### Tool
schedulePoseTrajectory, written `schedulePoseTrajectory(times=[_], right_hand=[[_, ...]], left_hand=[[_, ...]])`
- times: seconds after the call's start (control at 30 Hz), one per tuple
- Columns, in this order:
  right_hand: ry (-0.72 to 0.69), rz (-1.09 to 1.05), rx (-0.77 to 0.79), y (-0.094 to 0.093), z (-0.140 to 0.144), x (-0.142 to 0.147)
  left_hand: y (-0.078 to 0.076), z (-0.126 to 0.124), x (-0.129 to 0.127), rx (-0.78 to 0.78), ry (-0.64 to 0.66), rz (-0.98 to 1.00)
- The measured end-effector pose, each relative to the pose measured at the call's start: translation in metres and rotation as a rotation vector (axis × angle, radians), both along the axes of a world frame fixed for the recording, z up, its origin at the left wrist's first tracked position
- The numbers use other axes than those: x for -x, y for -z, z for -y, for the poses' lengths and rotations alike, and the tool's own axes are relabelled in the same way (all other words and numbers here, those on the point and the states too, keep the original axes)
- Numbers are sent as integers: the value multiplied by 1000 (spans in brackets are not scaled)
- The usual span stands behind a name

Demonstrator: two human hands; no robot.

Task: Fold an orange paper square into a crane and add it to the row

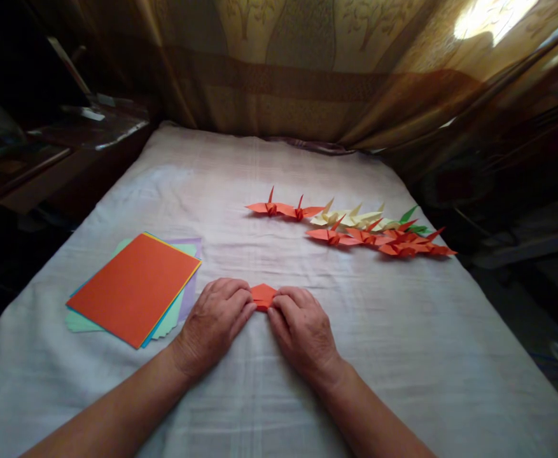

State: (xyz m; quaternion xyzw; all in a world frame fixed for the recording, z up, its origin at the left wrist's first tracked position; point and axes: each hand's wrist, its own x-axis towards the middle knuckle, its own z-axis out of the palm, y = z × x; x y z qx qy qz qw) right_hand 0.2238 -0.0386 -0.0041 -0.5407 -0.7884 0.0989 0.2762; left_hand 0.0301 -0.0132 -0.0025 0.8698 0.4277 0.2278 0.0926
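Two hands on one small fold, from what I see on my feed. Largest first: bench [403,356], covered in a white cloth [240,191] with creases in it. Soft, uneven base, so my read is a crease pressed here could come out crooked or weak.

Paper stack [133,289] sits left of the hands, orange sheet on top, green and purple edges fanned out below. Left forearm lies near its corner; a sideways sweep could scatter it.

Cranes [355,229] lie in two rows at far right, orange, cream and green ones, some overlapping. Well apart from the hands, low risk, though a tug on the cloth would shift the lot.

Orange fold [263,296] lies flat on the cloth at centre front, between the fingertips. Left hand [214,324] and right hand [302,331] are close together, both pressing down on its near edges, not lifting it. Risk as I judge it: uneven pressure lets the piece slide and the layers misalign. Dim light won't help edge checks.

Containers: none visible on the bench. Dark shelf at far left holds things I can't make out.
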Motion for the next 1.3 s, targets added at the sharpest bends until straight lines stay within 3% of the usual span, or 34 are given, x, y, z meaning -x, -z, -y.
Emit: schedulePoseTrajectory(times=[0.57, 1.0, 1.3], right_hand=[[98, -159, 101, 0, -7, 3], [114, -152, 120, -2, -7, 5], [108, -114, 103, 1, -9, 6]], left_hand=[[-3, -4, -3, 97, -55, 25], [0, -4, -3, 102, -82, 48], [-5, -8, -3, 192, -64, 94]])
